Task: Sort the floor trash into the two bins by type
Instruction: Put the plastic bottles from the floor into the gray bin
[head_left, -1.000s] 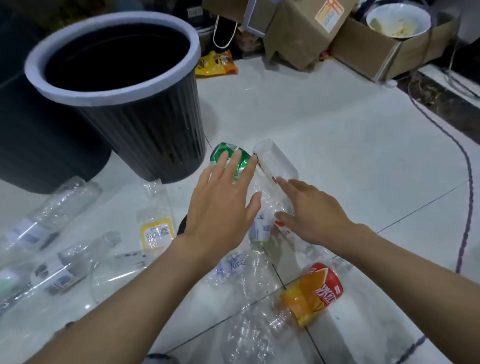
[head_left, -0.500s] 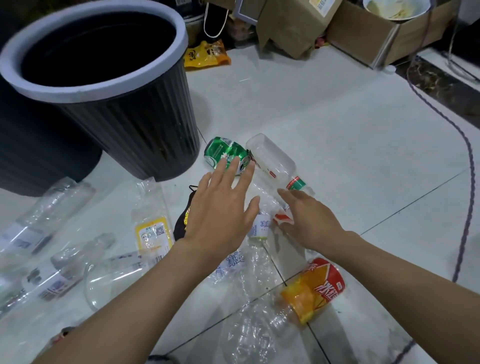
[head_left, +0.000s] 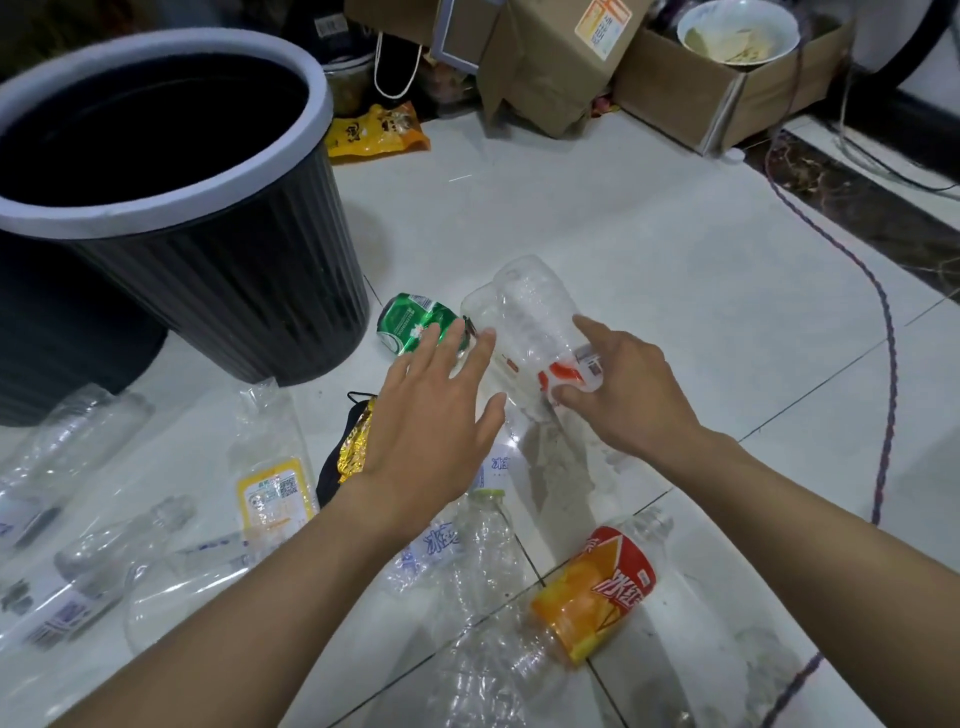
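Right hand, centre of frame: fingers and thumb were curled round the labelled end of a crumpled clear bottle bearing a red and white label. The bottle was held tilted, its base toward the top of the frame, just right of a green can.

Left hand, left of centre: fingers were straight and spread, gripping nothing. Its fingertips lay over the near edge of the green can; contact could not be confirmed. The two hands were apart, with the clear bottle between them.

The green can lay on its side on the white tiled floor, beside the base of a black ribbed bin with a grey rim in the upper left. A second dark bin stood at the far left edge, partly hidden behind the first.

Items on the floor:
- a bottle with an orange and red label, lower centre right;
- several clear bottles, lower left;
- a clear item with a yellow label, its type not determinable;
- a black and gold wrapper, partly under the left wrist;
- a yellow snack packet, upper centre.

Cardboard boxes stood along the top edge, one holding a white bowl. A purple cord ran down the right side.
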